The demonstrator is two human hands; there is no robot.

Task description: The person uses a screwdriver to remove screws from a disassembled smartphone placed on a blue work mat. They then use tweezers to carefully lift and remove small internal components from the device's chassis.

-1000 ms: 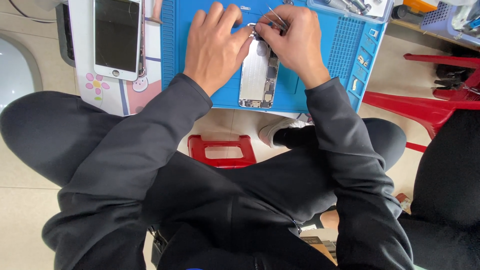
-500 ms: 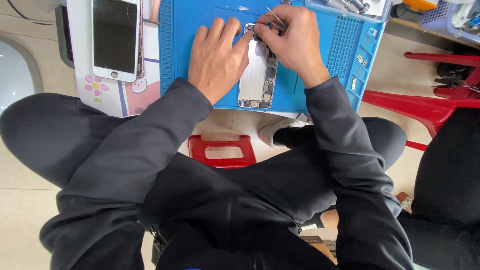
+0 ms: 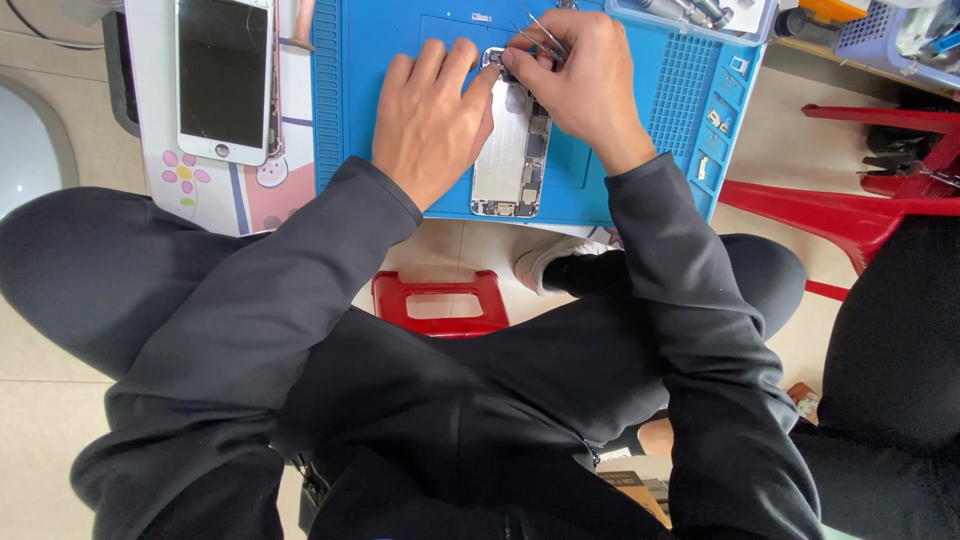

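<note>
1. One bench (image 3: 150,100), white with a cartoon flower print, fills the top of the view. Its near edge runs just above the person's knees.
2. One blue work mat (image 3: 640,120) lies on the bench, reaching its near edge. It has ribbed strips down its left side and small compartments along its right side.
3. One red plastic stool (image 3: 440,305) stands on the floor below the bench's near edge, between the person's legs. Red plastic furniture (image 3: 830,205) of which only part shows sits at the right, beyond the mat's right edge.
4. One white phone screen panel (image 3: 222,80) lies face up on the bench, just left of the mat, near the far left corner.
5. One opened phone body (image 3: 512,150) lies on the mat, in its middle, lengthwise toward the near edge, with its metal inside plate and small parts showing.
6. Two hands work on it. The left hand (image 3: 432,118) lies palm down with fingers stretched and loosely spread, its fingertips pressing on the far left edge of the phone body. It grips nothing.
7. The right hand (image 3: 585,85) is curled, with thumb and forefinger pinched around one pair of thin metal tweezers (image 3: 540,35). Its fingertips rest at the far end of the phone body, and the tweezer tips are hidden behind the fingers.
8. One clear tray (image 3: 700,15) of small metal tools sits at the mat's far right corner; how many tools it holds cannot be told.
</note>
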